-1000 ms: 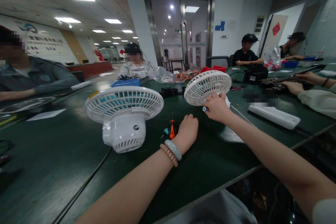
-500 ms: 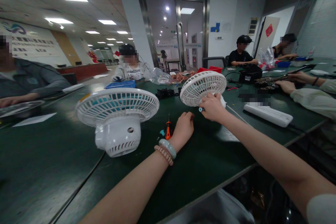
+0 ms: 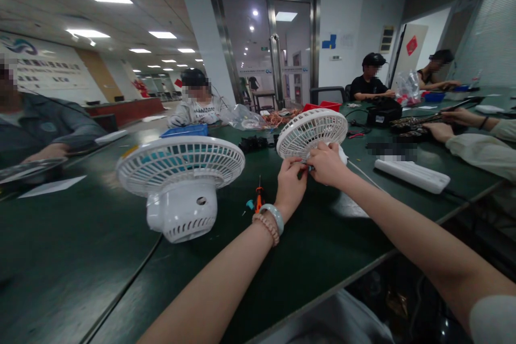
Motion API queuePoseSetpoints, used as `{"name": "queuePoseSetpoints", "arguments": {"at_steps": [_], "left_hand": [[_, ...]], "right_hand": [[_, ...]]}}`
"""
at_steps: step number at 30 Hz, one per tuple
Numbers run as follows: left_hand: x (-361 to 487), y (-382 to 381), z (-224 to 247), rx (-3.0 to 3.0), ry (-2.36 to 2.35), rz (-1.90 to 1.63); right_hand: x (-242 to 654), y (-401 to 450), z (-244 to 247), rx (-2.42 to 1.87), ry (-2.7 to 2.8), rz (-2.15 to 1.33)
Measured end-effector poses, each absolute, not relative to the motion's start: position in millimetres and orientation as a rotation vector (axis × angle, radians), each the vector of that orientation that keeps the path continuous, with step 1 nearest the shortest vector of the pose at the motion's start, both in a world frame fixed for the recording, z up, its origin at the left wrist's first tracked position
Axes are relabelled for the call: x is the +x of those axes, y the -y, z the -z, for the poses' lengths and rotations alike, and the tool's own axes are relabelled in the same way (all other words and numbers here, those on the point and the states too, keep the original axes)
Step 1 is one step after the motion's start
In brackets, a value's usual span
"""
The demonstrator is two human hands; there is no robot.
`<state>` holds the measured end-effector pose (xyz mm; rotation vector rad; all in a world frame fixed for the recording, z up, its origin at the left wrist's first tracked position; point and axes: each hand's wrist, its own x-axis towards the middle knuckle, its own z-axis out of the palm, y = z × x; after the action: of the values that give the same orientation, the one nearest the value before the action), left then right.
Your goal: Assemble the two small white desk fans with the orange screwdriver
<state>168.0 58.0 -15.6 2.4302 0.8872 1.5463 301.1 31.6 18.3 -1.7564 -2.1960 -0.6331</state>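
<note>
On the right, a small white fan (image 3: 312, 131) leans with its slotted guard facing up and away. My right hand (image 3: 328, 164) is closed at the back of this fan, by its motor housing. A small blue piece (image 3: 310, 167) shows at its fingertips. My left hand (image 3: 291, 185) is pinched against the right fingertips, at the fan's lower edge; what lies in the pinch is hidden. An orange-and-black screwdriver (image 3: 259, 201) lies beside the left wrist, with a light-blue knob (image 3: 250, 204) next to it. Left of my arms, a second white fan (image 3: 183, 201) rests on its housing.
The green table (image 3: 76, 258) carries a white power strip (image 3: 411, 174), a blue tray (image 3: 185, 130), a red bin (image 3: 322, 106), black parts (image 3: 253, 143) and a plastic bag (image 3: 244, 117). A dark cable (image 3: 124, 285) runs from the left fan. Several people sit around.
My left hand has moved up and right from the table to meet the right fingertips at the fan. My right hand and both fans have hardly moved.
</note>
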Motion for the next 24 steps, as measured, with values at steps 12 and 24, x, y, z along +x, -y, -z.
{"name": "queuePoseSetpoints", "arguments": {"at_steps": [12, 24], "left_hand": [[167.6, -61.9, 21.1, 2.486, -0.823, -1.565], [167.8, -62.6, 20.5, 2.433, -0.875, -1.553]], "right_hand": [[300.6, -30.4, -20.4, -1.795, 2.214, 0.601], [299.3, -30.0, -21.6, -1.803, 2.212, 0.588]]}}
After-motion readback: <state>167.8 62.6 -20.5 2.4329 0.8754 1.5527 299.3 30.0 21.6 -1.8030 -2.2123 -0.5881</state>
